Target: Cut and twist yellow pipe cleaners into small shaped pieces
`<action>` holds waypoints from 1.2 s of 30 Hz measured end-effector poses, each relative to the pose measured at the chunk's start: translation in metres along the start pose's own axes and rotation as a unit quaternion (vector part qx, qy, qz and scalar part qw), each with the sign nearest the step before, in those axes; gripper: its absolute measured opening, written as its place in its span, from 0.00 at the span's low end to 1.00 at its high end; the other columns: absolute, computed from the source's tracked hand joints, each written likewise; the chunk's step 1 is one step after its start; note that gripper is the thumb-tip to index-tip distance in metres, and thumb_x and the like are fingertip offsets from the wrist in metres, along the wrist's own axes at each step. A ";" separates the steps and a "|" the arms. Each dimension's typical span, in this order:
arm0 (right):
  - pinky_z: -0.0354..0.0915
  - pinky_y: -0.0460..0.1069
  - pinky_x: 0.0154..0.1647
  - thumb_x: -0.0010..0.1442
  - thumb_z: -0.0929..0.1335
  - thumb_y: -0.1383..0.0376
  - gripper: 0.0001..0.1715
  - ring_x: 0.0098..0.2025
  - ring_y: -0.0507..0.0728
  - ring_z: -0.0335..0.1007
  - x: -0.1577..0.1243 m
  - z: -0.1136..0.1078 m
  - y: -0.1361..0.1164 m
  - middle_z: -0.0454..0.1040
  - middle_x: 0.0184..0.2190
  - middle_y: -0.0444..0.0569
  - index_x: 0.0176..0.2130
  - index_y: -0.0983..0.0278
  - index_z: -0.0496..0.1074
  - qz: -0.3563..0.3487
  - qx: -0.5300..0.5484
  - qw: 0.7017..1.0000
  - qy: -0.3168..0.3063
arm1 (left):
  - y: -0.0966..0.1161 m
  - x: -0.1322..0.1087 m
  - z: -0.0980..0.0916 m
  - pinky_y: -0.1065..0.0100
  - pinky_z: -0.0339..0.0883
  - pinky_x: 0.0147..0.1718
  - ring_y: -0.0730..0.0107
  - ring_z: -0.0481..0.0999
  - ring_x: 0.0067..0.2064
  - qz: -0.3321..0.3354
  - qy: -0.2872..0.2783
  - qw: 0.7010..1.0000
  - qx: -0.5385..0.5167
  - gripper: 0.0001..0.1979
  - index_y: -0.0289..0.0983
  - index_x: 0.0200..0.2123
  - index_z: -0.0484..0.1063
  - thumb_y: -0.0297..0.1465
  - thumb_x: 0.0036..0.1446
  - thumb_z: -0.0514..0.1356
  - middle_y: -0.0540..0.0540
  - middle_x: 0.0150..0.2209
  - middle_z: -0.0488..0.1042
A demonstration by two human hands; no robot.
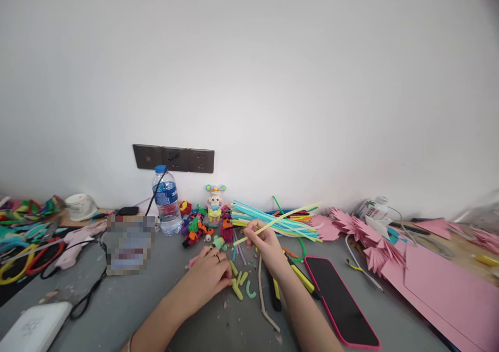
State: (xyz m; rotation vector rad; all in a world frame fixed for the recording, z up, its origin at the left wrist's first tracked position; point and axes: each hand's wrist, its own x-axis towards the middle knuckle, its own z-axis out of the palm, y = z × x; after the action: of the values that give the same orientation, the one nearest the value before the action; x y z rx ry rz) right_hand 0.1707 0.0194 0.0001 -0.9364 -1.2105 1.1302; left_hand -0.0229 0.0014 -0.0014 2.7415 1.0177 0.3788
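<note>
My right hand (265, 242) is closed in a pinch on a long pale yellow pipe cleaner (294, 211), which slants up to the right above the table. My left hand (208, 275), with a dark ring on one finger, is low over the table with its fingers curled; what they hold, if anything, is hidden. Beside its fingertips lie several short yellow fuzzy pieces (237, 289) and a curved mint-green piece (250, 289). Just beyond it sits a small green fuzzy figure (219, 244). Yellow-and-black pliers (301, 278) lie by my right forearm.
A bundle of coloured pipe cleaners (268, 219) lies by the wall. A finished-looking figure (214, 206) stands left of it, near a water bottle (167, 201). A pink-edged phone (341, 302) and folded pink paper (374, 245) are right; a pink glue gun (74, 243) is left.
</note>
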 end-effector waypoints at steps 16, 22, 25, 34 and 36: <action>0.60 0.47 0.31 0.49 0.75 0.55 0.17 0.27 0.53 0.65 -0.008 0.011 -0.010 0.70 0.23 0.42 0.27 0.62 0.68 0.046 0.055 0.996 -0.046 | -0.020 0.005 0.001 0.70 0.69 0.34 0.68 0.76 0.34 -0.036 0.196 0.958 -0.206 0.06 0.39 0.34 0.72 0.28 0.61 0.55 0.48 0.33 0.75; 0.60 0.47 0.32 0.51 0.74 0.56 0.16 0.28 0.53 0.64 -0.009 0.015 -0.001 0.69 0.25 0.43 0.26 0.62 0.67 0.036 0.065 0.996 -0.055 | -0.022 0.003 0.007 0.73 0.73 0.28 0.69 0.80 0.32 -0.079 0.270 0.931 -0.233 0.05 0.41 0.38 0.65 0.32 0.59 0.58 0.52 0.30 0.78; 0.60 0.48 0.32 0.50 0.75 0.56 0.17 0.28 0.53 0.64 -0.010 0.019 -0.001 0.69 0.26 0.43 0.27 0.62 0.67 0.034 0.072 0.995 -0.059 | -0.026 0.001 0.013 0.73 0.74 0.29 0.69 0.81 0.32 -0.064 0.303 0.930 -0.198 0.05 0.41 0.38 0.65 0.34 0.60 0.58 0.52 0.30 0.78; 0.54 0.45 0.26 0.50 0.75 0.57 0.17 0.25 0.50 0.58 -0.011 0.026 0.000 0.65 0.24 0.41 0.28 0.62 0.66 -0.006 0.025 0.998 -0.049 | -0.025 0.000 0.016 0.72 0.76 0.34 0.72 0.80 0.32 -0.015 0.348 0.924 -0.155 0.08 0.42 0.44 0.67 0.35 0.62 0.57 0.50 0.34 0.78; 0.51 0.45 0.24 0.51 0.74 0.56 0.17 0.22 0.50 0.54 -0.012 0.029 0.000 0.62 0.22 0.39 0.27 0.62 0.66 -0.007 0.008 0.999 -0.046 | -0.025 0.000 0.016 0.72 0.76 0.34 0.71 0.81 0.32 -0.025 0.348 0.924 -0.155 0.09 0.42 0.45 0.67 0.35 0.62 0.57 0.50 0.34 0.79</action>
State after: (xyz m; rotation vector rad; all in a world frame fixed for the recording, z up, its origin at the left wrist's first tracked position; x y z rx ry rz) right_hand 0.1425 0.0068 0.0020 -0.8707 -1.2790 1.1795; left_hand -0.0334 0.0187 -0.0229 2.3066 1.0374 1.4384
